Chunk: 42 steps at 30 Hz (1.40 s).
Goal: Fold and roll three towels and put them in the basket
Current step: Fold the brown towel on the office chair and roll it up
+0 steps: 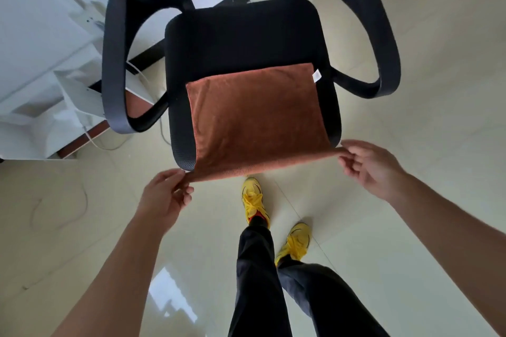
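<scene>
- Rust-brown microfibre towel point(257, 117) was lying flat on the front half of the black chair seat point(241, 41). Its far edge sat roughly mid-seat and its near edge was stretched just past the seat's front edge.
- The towel's little white label point(316, 75) was at the far right corner, close to the seat's right edge.
- The left hand point(164, 197) was pinching the near left corner between thumb and curled fingers, just off the seat's front left corner.
- The right hand point(369, 167) was pinching the near right corner with thumb and fingertips, off the seat's front right corner. Its other fingers were loosely curled.
- The near edge was taut between the two hands, so my read is the towel was being laid out or squared up for a fold.
- Honestly couldn't tell whether it was one layer or already folded once. It definitely wasn't rolled.
- No basket anywhere in view and no other towels either, so no way to say how many were already done.
- For this towel at least, the rest of the folding, the rolling and the trip to the basket all looked to be ahead.
- Yellow shoes point(253, 200) stood on the pale tiled floor point(438, 35) right under the seat's front edge.
</scene>
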Tool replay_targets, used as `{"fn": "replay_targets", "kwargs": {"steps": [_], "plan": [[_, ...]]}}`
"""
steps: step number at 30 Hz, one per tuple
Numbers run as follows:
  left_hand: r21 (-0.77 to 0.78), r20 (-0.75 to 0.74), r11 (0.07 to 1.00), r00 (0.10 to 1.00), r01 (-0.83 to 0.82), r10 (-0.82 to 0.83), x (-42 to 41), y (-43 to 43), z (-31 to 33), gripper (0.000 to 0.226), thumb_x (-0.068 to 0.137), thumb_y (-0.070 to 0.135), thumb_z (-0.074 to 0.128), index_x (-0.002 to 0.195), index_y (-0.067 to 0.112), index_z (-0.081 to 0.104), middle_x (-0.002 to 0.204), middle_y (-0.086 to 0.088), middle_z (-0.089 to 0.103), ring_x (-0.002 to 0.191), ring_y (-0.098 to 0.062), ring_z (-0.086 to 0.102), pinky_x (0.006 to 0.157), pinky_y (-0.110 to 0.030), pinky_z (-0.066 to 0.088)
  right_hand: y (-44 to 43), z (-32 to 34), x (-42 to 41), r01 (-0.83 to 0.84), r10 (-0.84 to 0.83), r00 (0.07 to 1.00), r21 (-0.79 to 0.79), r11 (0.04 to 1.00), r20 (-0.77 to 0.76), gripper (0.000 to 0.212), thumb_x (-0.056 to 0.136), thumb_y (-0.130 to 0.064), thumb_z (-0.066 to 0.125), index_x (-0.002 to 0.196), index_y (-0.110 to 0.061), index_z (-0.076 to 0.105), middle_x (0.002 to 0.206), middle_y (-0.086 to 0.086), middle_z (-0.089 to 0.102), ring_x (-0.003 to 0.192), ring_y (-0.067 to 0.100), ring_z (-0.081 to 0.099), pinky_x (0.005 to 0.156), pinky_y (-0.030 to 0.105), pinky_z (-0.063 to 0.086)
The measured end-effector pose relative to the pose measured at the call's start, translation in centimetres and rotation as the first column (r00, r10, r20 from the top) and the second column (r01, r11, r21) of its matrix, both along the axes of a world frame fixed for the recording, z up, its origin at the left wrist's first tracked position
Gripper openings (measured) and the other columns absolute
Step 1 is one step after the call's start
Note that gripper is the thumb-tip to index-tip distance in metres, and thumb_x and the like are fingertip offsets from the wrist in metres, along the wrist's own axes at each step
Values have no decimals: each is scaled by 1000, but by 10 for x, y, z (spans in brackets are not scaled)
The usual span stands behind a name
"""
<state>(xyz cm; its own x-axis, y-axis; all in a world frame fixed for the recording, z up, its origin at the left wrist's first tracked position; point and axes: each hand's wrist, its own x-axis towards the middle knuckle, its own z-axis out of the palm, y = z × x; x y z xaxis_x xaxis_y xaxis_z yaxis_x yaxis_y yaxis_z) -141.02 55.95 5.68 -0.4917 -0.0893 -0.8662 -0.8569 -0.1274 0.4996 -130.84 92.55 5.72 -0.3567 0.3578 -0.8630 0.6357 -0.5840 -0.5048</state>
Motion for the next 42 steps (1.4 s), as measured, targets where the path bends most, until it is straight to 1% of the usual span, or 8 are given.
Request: {"fn": "replay_targets", "kwargs": {"steps": [9, 17, 22, 25, 28, 30, 35, 42], "plan": [[157, 18, 979, 992, -130, 129, -142, 42, -9, 11, 95, 3, 50, 86, 5, 57, 77, -9, 64, 55, -15, 68, 53, -21, 54, 20, 2, -133, 165, -191, 974, -196, 967, -123, 23, 99, -10, 45, 107, -6, 66, 100, 4, 76, 91, 15, 73, 64, 21, 55], [65, 131, 991, 985, -121, 111, -219, 77, -51, 14, 95, 10, 52, 101, -1, 58, 96, -15, 63, 86, -24, 67, 63, -27, 56, 26, -44, -201, 220, -230, 972, -155, 963, -48, 17, 97, -14, 49, 98, -5, 63, 112, 10, 70, 98, 22, 71, 68, 29, 58], [-45, -56, 986, 986, -158, 156, -232, 85, -59, 26, 95, 11, 43, 116, 5, 57, 104, -6, 63, 92, -16, 64, 68, -27, 53, 24, -51, -218, 260, -259, 965, 42, 965, -26, 19, 97, -14, 48, 112, -14, 60, 109, 4, 69, 93, 16, 70, 67, 29, 56], [-269, -190, 961, 974, 72, -126, -217, 101, -54, 17, 90, 6, 53, 101, 11, 66, 78, -4, 66, 62, -16, 61, 56, -27, 50, -7, -49, -229, 28, -35, 999, 218, 976, 29, 15, 98, -12, 52, 101, -18, 65, 99, 2, 73, 79, 9, 73, 61, 23, 57], [-244, -98, 799, 806, 549, -584, -195, 118, -62, 18, 92, 9, 55, 104, 12, 68, 88, -6, 72, 82, -20, 70, 72, -32, 54, -56, -61, -234, -286, 284, 957, 41, 957, 53, 15, 98, -13, 51, 103, -14, 66, 101, 4, 74, 86, 15, 73, 77, 32, 57], [-171, -23, 780, 789, 602, -614, -199, 118, -74, 26, 95, 5, 49, 117, 8, 64, 95, -7, 72, 86, -20, 71, 73, -31, 56, -61, -74, -238, -351, 356, 934, -93, 932, 38, 20, 100, -12, 46, 113, -12, 61, 108, 4, 72, 95, 17, 71, 83, 37, 55], [-73, -9, 936, 938, 345, -347, -230, 100, -87, 30, 96, 4, 48, 123, 13, 56, 101, -10, 72, 88, -22, 73, 77, -35, 58, 15, -89, -261, 229, -235, 970, -75, 970, -69, 23, 100, -14, 42, 118, -10, 58, 112, 5, 70, 89, 16, 73, 67, 35, 55], [-29, -3, 950, 951, 309, -310, -175, 109, -62, 18, 92, 6, 54, 105, 9, 65, 92, -11, 71, 79, -20, 70, 67, -30, 53, -36, -61, -231, 122, -125, 992, -99, 988, -28, 14, 96, -15, 53, 104, -12, 64, 99, 4, 73, 91, 17, 72, 72, 31, 55]]}}
